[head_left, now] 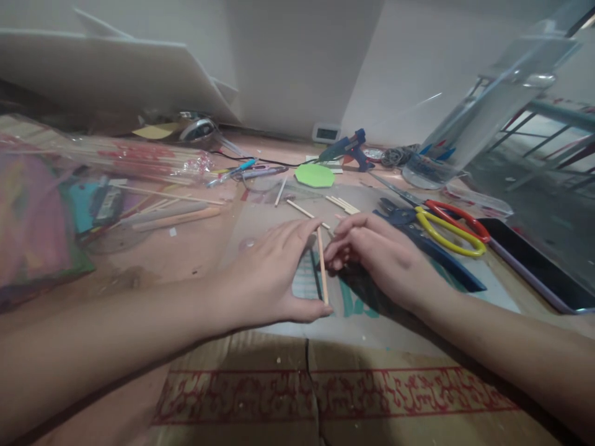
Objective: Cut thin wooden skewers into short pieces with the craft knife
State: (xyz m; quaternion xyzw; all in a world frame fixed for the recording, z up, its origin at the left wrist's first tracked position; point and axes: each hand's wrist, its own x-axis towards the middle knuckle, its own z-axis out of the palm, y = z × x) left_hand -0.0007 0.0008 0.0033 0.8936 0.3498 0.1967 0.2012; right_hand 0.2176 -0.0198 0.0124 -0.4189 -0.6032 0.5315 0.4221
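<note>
From my remote seat I see the left hand (274, 269) arched wide, pinching a pale wooden stick (322, 266) end to end: thumb at the near tip, forefinger at the far one. The stick's long axis runs away from the wearer, its far end leaning slightly left. The right hand (383, 257) sits just right of it, fingers curled, tips close beside the stick's middle; I can't tell whether they touch it or hold anything, as the curl hides that. So the stick lies between the hands, crosswise to the gap, gripped from the left.

Beyond the fingertips I have a loose stick (302, 210) and a cluster of short sticks (343, 205), then a green card (315, 176) and a glue gun (344, 147). Off right lie scissors (423, 226) and a phone (534, 266).
</note>
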